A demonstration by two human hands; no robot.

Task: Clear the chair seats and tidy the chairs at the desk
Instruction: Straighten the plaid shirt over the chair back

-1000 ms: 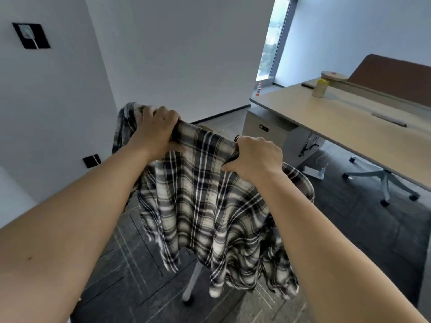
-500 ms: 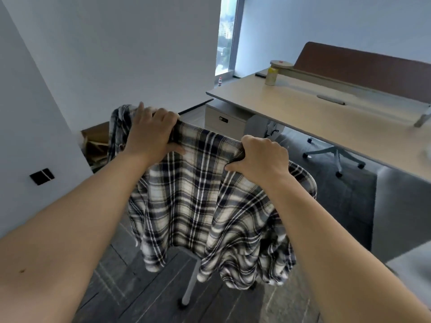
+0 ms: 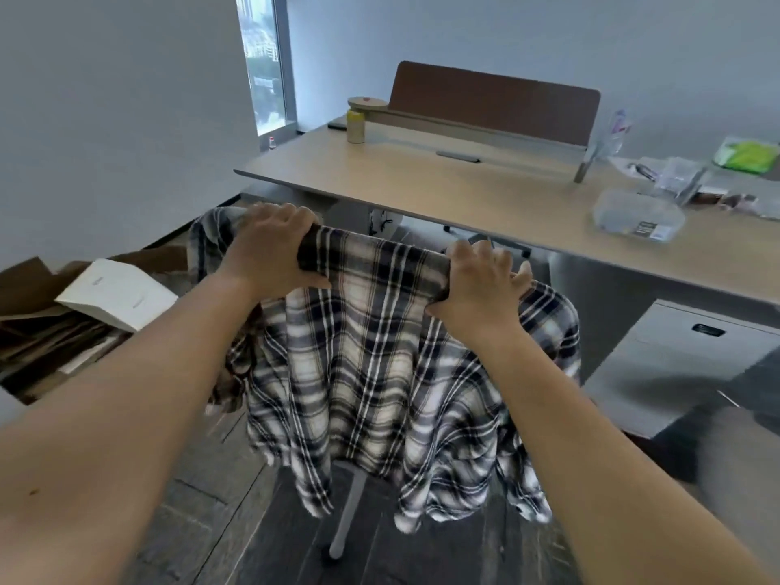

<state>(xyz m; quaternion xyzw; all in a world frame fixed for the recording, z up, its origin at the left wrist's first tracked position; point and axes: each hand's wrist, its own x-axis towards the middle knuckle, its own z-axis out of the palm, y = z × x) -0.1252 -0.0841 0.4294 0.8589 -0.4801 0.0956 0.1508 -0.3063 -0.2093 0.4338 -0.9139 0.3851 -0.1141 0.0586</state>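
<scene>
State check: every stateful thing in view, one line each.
Left hand: grips the shirt-covered chair-back top.
Right hand: on the chair-back top, fingers loosely spread.
Black-and-white plaid shirt: draped over the chair back, hanging.
Grey drawer cabinet: drawer closed.
Clear plastic lidded container: lid on, lying on the desk.
Brown cardboard box: open.

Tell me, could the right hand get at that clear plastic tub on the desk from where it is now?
Probably yes. The right hand rests on the shirt-covered chair back, fingers loosening, and the plastic tub sits near the desk edge with open space between. It looks a stretch, perhaps needing a forward lean.
</scene>
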